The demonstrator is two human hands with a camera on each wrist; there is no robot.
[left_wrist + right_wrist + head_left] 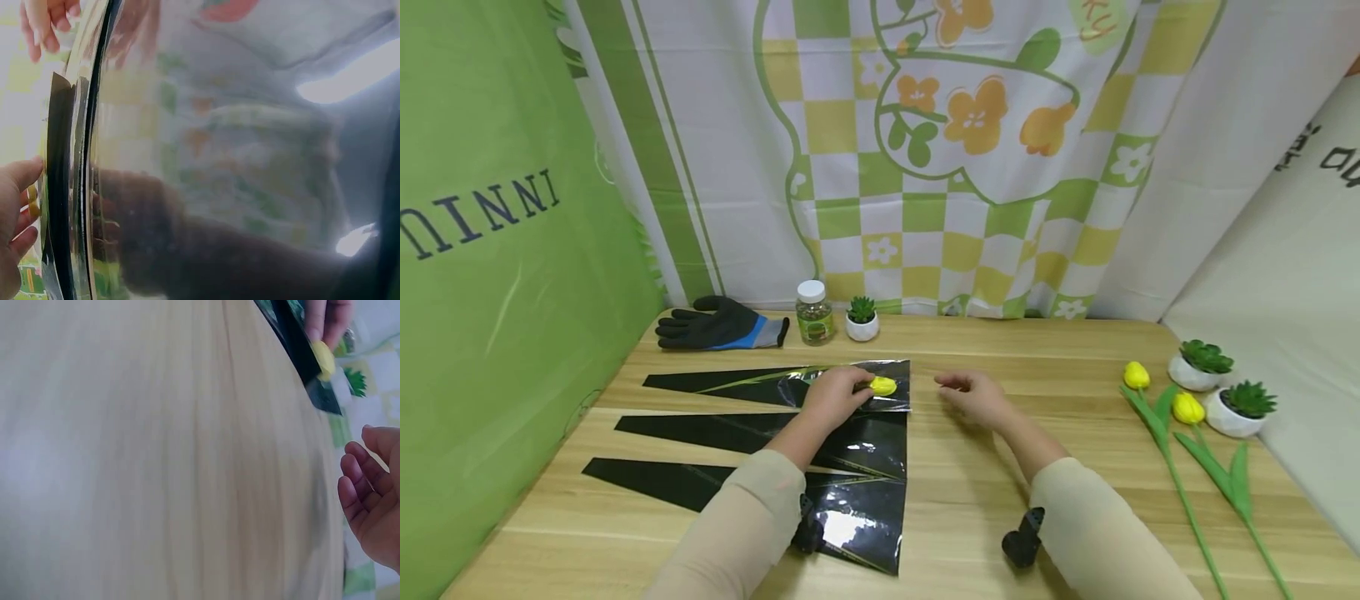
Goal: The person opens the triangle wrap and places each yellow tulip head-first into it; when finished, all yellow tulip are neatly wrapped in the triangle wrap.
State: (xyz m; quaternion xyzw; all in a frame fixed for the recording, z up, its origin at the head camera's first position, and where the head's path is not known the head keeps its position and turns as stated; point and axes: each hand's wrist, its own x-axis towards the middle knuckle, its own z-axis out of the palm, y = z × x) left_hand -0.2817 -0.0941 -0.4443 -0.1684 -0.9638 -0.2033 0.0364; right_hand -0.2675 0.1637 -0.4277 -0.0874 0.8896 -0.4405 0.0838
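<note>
My left hand (835, 396) pinches a yellow tulip (883, 386) just behind its bloom. The bloom lies over the wide right end of the farthest black flower sleeve (897, 369), a long tapered one with a glossy clear face and gold trim. Most of the tulip's stem is hidden by the hand. Two more sleeves, the middle one (872, 442) and the nearest one (865, 517), lie side by side with their narrow ends leftward. To the right of the sleeves, my right hand (976, 398) hovers with loosely bent fingers and holds nothing, as the right wrist view also shows.
Two yellow tulips (1180, 492) with green stems lie at the right, beside two potted succulents (1236, 412). Along the back stand a black and blue work glove (722, 325), a white-lidded jar (815, 315) and a small potted succulent (862, 321). A patterned curtain hangs behind.
</note>
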